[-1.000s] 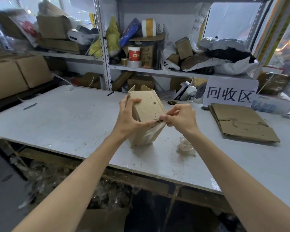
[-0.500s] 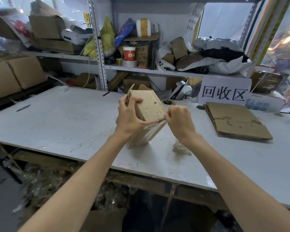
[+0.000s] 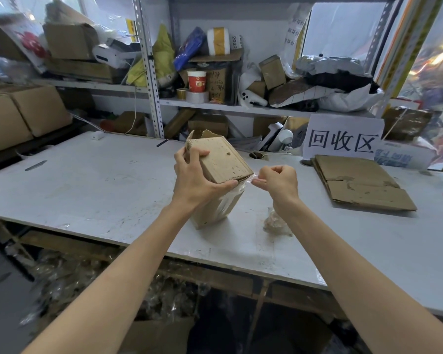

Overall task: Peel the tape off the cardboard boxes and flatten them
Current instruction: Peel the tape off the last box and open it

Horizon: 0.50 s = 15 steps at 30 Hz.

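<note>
Table (image 3: 87,190) | left hand (image 3: 192,180) grips open-topped box (image 3: 223,162) | right hand (image 3: 279,182) pinches tape (image 3: 251,178)

Box (image 3: 221,164) on table (image 3: 87,190); flattened cardboard (image 3: 361,185) right.

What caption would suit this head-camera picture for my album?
Left hand steadies a cardboard box while the right hand pinches clear tape at its corner.

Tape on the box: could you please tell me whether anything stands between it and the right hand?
Nothing visible does. The right hand pinches the tape at the right edge of the box, while the left hand grips it. A crumpled plastic wad lies on the table nearer the person, out of the way.
</note>
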Available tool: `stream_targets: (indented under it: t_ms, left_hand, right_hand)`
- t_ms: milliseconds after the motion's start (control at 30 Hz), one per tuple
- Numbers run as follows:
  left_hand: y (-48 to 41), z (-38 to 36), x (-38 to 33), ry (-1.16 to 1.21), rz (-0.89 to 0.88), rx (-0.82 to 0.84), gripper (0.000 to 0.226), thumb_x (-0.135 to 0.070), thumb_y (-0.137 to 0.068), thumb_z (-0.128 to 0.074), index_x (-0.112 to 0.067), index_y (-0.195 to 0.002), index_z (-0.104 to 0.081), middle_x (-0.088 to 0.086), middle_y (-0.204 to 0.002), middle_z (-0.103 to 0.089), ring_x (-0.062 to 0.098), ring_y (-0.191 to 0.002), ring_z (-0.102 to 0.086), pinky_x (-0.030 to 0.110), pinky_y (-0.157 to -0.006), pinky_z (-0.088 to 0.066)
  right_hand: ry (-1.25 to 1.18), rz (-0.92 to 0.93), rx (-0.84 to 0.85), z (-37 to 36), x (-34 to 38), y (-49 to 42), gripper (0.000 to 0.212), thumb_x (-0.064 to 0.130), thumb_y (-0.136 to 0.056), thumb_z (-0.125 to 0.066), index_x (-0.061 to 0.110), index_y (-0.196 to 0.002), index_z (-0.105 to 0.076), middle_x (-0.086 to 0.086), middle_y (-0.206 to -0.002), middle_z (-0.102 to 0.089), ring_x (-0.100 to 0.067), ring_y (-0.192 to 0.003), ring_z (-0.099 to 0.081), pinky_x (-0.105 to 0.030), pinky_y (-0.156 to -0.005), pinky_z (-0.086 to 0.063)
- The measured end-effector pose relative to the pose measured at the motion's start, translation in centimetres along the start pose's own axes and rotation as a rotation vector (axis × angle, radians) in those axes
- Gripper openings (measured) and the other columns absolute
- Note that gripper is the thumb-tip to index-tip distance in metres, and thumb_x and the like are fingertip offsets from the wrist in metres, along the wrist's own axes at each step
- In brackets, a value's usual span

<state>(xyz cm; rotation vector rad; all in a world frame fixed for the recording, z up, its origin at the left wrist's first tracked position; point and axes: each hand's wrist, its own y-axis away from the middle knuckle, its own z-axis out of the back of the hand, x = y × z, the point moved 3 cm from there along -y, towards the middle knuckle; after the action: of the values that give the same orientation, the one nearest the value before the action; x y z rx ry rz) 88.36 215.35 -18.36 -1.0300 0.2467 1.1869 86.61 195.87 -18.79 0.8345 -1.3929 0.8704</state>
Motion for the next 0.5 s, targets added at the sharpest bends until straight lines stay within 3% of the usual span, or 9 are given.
stream_targets:
  t_ms: [100,167,267,400,500]
  left_hand:
    - [0.1,0.3,0.0,0.006,-0.015,0.019,0.095,-0.047,-0.053,-0.092,-0.022,-0.128,-0.039,0.01,-0.144,-0.024,0.025,-0.131,-0.033,0.034,-0.107,-0.038]
    - [0.2,0.5,0.1,0.02,-0.029,0.005,0.091,-0.043,-0.056,-0.092,-0.019,-0.128,-0.043,0.011,-0.144,-0.029,0.023,-0.13,-0.038,0.031,-0.106,-0.04]
    - [0.2,1.0,0.1,-0.004,-0.044,-0.031,0.086,-0.045,-0.058,-0.09,-0.017,-0.128,-0.05,0.009,-0.14,-0.042,0.019,-0.124,-0.045,0.025,-0.096,-0.042]
    - [0.0,1.6,-0.1,0.007,-0.041,-0.073,0.083,-0.047,-0.056,-0.091,-0.013,-0.125,-0.058,0.008,-0.128,-0.055,0.017,-0.116,-0.052,0.025,-0.092,-0.047]
    - [-0.1,1.8,-0.1,0.022,-0.014,-0.068,0.082,-0.044,-0.056,-0.091,-0.011,-0.125,-0.059,0.008,-0.125,-0.058,0.016,-0.115,-0.054,0.032,-0.095,-0.052]
  right_hand:
    - [0.114,0.128,0.042,0.2,0.4,0.1,0.018,0.001,-0.079,-0.064,0.011,-0.094,-0.063,-0.01,-0.09,-0.066,-0.02,-0.075,-0.072,-0.033,-0.076,-0.06]
    - [0.266,0.289,0.047,0.0,0.8,0.5,0.014,0.003,-0.077,-0.068,0.016,-0.078,-0.071,-0.002,-0.077,-0.07,-0.012,-0.072,-0.069,-0.023,-0.07,-0.057]
    - [0.364,0.423,0.041,-0.2,0.5,1.2,0.009,0.006,-0.078,-0.07,0.014,-0.078,-0.075,0.006,-0.068,-0.069,-0.003,-0.064,-0.063,-0.015,-0.06,-0.049]
    - [0.349,0.482,0.014,-0.6,-0.2,2.3,0.007,0.005,-0.082,-0.066,0.009,-0.082,-0.072,-0.003,-0.07,-0.071,-0.013,-0.067,-0.07,-0.027,-0.066,-0.058]
    - [0.394,0.549,-0.002,-1.0,-0.1,3.0,0.007,0.005,-0.083,-0.065,0.006,-0.083,-0.072,-0.005,-0.071,-0.071,-0.015,-0.067,-0.068,-0.031,-0.067,-0.057]
